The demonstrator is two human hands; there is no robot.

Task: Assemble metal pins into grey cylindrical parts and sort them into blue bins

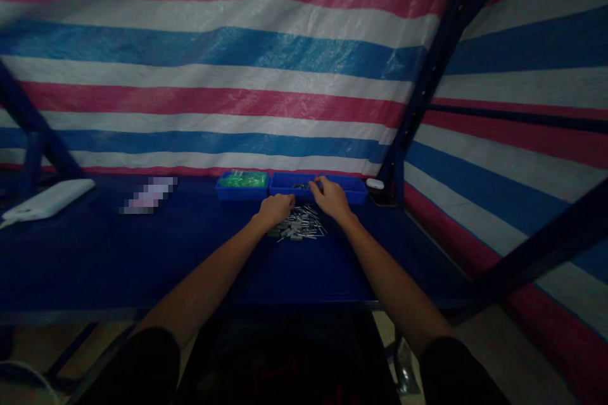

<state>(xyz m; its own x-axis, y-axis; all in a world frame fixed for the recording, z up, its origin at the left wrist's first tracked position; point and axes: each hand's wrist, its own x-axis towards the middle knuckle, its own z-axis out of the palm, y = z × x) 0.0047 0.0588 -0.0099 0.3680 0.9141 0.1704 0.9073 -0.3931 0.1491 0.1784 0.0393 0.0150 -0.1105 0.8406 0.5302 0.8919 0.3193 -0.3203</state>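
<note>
A heap of small grey parts with thin metal pins (300, 226) lies on the dark blue table (142, 253). My left hand (275, 209) rests at the heap's left edge with its fingers curled in; what they hold is hidden. My right hand (330, 197) reaches over the heap's far side to the front rim of a blue tray (354, 190), fingers pinched together on something too small to name. A second blue tray (242, 186) to the left holds green pieces.
A white flat device (50, 200) lies at the table's left end, a pale blurred packet (149, 195) nearer the middle. A small white object (375, 183) sits right of the trays. Dark blue frame posts (427, 76) and a striped tarpaulin enclose the bench.
</note>
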